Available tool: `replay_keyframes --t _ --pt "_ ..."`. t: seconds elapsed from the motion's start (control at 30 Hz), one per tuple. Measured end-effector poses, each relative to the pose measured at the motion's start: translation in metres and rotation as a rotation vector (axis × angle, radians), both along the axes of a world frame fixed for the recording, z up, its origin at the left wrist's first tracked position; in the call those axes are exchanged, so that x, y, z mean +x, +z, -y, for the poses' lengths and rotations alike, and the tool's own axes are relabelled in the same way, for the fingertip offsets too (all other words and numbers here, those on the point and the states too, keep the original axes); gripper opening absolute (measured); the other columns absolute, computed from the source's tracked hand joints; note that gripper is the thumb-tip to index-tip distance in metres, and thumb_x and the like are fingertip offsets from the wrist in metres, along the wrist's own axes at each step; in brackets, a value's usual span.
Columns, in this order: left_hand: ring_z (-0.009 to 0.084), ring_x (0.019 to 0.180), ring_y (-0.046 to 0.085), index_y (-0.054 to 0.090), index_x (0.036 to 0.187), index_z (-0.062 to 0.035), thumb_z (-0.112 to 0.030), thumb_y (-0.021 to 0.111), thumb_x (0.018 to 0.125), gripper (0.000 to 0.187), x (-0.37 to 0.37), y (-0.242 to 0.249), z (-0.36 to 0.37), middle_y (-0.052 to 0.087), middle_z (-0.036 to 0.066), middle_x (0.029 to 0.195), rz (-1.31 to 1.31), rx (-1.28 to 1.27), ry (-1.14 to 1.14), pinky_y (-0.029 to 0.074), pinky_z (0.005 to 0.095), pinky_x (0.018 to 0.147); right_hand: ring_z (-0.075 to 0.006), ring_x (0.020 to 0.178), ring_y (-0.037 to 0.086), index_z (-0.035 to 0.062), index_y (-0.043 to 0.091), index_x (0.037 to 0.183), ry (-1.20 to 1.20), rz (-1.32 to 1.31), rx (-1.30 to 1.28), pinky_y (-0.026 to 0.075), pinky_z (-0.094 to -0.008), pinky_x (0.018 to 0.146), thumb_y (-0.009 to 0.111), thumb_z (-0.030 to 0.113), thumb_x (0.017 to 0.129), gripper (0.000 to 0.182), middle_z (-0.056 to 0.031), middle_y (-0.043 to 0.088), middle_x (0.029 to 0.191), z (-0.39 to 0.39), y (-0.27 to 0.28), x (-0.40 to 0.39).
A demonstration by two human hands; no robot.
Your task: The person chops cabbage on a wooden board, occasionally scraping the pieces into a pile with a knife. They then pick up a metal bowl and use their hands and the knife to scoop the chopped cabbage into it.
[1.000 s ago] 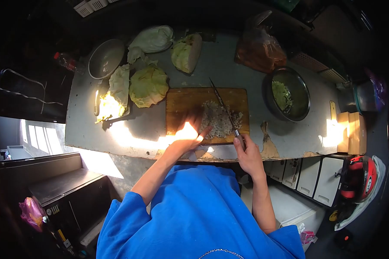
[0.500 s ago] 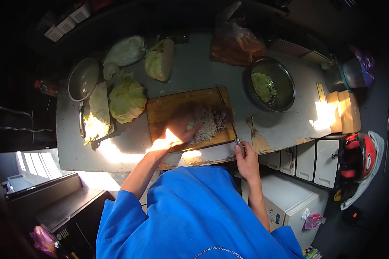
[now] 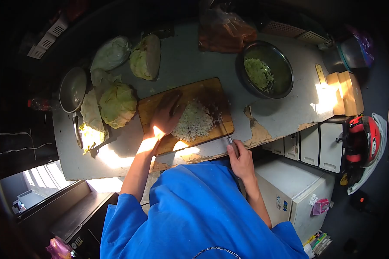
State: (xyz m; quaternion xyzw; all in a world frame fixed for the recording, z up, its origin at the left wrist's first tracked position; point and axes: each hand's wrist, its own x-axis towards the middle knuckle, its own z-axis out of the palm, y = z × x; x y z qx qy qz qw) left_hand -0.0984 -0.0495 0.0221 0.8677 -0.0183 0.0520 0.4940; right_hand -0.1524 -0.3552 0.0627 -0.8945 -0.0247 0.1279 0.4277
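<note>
The left hand (image 3: 165,117) has moved farther across the cutting board (image 3: 147,108) (its fingers (image 3: 173,98) now near the far edge).

Grey worktable (image 3: 186,60) with chipped edge, bright sunlight patches, white drawers (image 3: 320,144), white fridge (image 3: 289,185), dark floor (image 3: 363,216), shadowy surroundings

The white appliance (image 3: 313,203) reads "RSA"; the helmet's (image 3: 362,139) lettering is unclear.

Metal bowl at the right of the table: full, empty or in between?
In between: chopped cabbage lies on the left side of the metal bowl, whose right inner wall is bare.
</note>
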Motion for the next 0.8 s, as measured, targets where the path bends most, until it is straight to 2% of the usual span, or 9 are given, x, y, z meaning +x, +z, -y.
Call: replay_keyframes --t 0.07,0.13,0.27,0.33,0.4,0.53,0.6,0.73,0.8 --pt "0.0421 0.136 0.049 0.056 0.139 0.0012 -0.025 0.062 0.099 0.048 0.006 0.000 0.004 0.053 0.026 0.144 -0.027 0.008 0.002 0.037 0.0474 0.116 -0.0442 0.080 0.069 -0.0007 0.063 0.115 0.014 -0.057 -0.038 0.052 -0.0434 0.069 0.061 0.031 0.101 0.034 -0.0251 0.068 0.082 0.001 0.002 0.010" --pt "0.0422 0.135 0.049 0.056 0.138 0.0035 -0.022 0.059 0.101 0.045 0.010 -0.009 0.012 0.053 0.028 0.143 0.141 0.455 -0.228 0.039 0.0463 0.115 -0.0461 0.087 0.069 0.0001 0.063 0.113 0.042 -0.096 -0.061 0.054 -0.0446 0.074 0.061 0.031 0.101 0.034 -0.0265 0.069 0.088 -0.001 0.001 0.010" --pt "0.0423 0.138 0.046 0.054 0.140 0.0043 -0.020 0.053 0.104 0.043 0.000 -0.014 0.006 0.052 0.029 0.144 0.071 0.403 -0.291 0.036 0.0469 0.118 -0.0479 0.093 0.067 0.0005 0.063 0.117 0.130 -0.130 -0.045 0.053 -0.0505 0.081 0.058 0.033 0.102 0.036 -0.0272 0.070 0.092 -0.005 0.001 0.003" --pt "0.0430 0.143 0.041 0.052 0.142 0.0034 -0.031 0.065 0.097 0.059 -0.009 -0.009 -0.004 0.049 0.029 0.147 0.023 0.061 -0.157 0.031 0.0480 0.122 -0.0483 0.093 0.067 0.0003 0.063 0.117 0.111 -0.082 -0.046 0.053 -0.0489 0.080 0.058 0.033 0.102 0.036 -0.0269 0.070 0.091 -0.005 0.000 0.001" --pt "0.0436 0.141 0.042 0.050 0.143 0.0028 -0.039 0.073 0.088 0.073 -0.030 0.001 0.000 0.049 0.029 0.147 0.082 0.122 -0.062 0.031 0.0503 0.121 -0.0488 0.092 0.067 0.0002 0.063 0.117 0.094 -0.035 -0.046 0.053 -0.0473 0.079 0.058 0.033 0.102 0.036 -0.0266 0.070 0.091 -0.004 -0.001 -0.001" --pt "0.0467 0.139 0.043 0.047 0.146 0.0003 -0.057 0.089 0.060 0.112 -0.051 0.003 0.015 0.046 0.030 0.148 0.142 0.389 -0.025 0.032 0.0574 0.118 -0.0331 0.074 0.069 -0.0007 0.062 0.115 -0.046 -0.100 0.012 0.051 -0.0396 0.070 0.057 0.035 0.104 0.038 -0.0195 0.067 0.079 0.000 -0.006 -0.001" --pt "0.0477 0.139 0.042 0.046 0.148 0.0001 -0.060 0.089 0.059 0.115 -0.046 -0.001 0.022 0.045 0.031 0.148 0.122 0.454 -0.022 0.032 0.0589 0.117 -0.0132 0.058 0.058 -0.0013 0.063 0.109 -0.109 -0.174 0.095 0.046 -0.0324 0.058 0.054 0.035 0.106 0.038 -0.0078 0.060 0.067 0.004 -0.022 -0.005" --pt "0.0494 0.140 0.039 0.042 0.149 0.0012 -0.064 0.087 0.059 0.120 -0.030 -0.017 0.029 0.043 0.031 0.149 0.195 0.541 -0.040 0.031 0.0605 0.117 -0.0060 0.043 0.042 0.0021 0.059 0.105 -0.179 -0.468 0.419 0.033 -0.0232 0.038 0.048 0.032 0.109 0.033 0.0000 0.050 0.065 0.001 -0.025 -0.016" --pt "0.0492 0.139 0.041 0.042 0.149 0.0017 -0.065 0.086 0.060 0.119 -0.023 -0.024 0.032 0.044 0.031 0.148 0.235 0.544 -0.046 0.032 0.0616 0.116 -0.0054 0.045 0.042 0.0024 0.060 0.106 -0.106 -0.523 0.444 0.034 -0.0228 0.039 0.048 0.033 0.109 0.033 0.0001 0.050 0.065 0.000 -0.030 -0.020"
